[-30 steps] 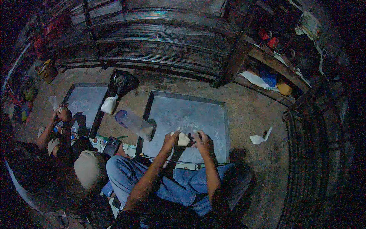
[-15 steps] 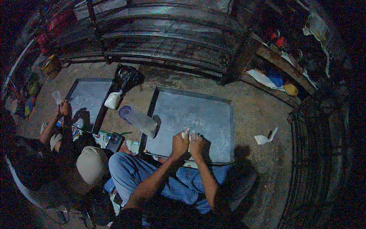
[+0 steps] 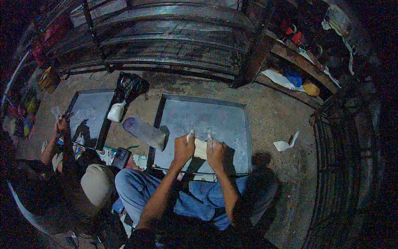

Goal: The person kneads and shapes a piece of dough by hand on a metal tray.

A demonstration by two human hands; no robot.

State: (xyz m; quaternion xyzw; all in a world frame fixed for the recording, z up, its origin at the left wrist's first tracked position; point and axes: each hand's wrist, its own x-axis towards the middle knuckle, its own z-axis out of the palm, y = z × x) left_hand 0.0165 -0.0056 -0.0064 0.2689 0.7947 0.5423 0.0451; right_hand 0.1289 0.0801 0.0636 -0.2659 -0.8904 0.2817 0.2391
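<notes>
A pale cream strip (image 3: 200,149) is stretched between my two hands, above the near part of a grey metal tray (image 3: 203,112). My left hand (image 3: 181,150) is closed on its left end, thumb pointing up. At the other end my right hand (image 3: 217,154) grips it the same way. Whether the strip is dough or another soft material I cannot tell. White powdery smears mark the tray floor. A clear plastic jar (image 3: 150,136) with a purple lid, pale contents inside, lies tilted against the tray's left rim.
To my left another person's hands (image 3: 62,124) hold something clear over a second tray (image 3: 93,101). Between the trays are a white-filled bag (image 3: 116,112), a black plastic bag (image 3: 132,87) and a dark phone (image 3: 121,157). A white scrap (image 3: 284,144) lies on the floor at right.
My hands have moved apart from being together, and the pale strip now shows stretched between them. The whole view has shifted slightly. The other person's hands still hold the clear thing.
</notes>
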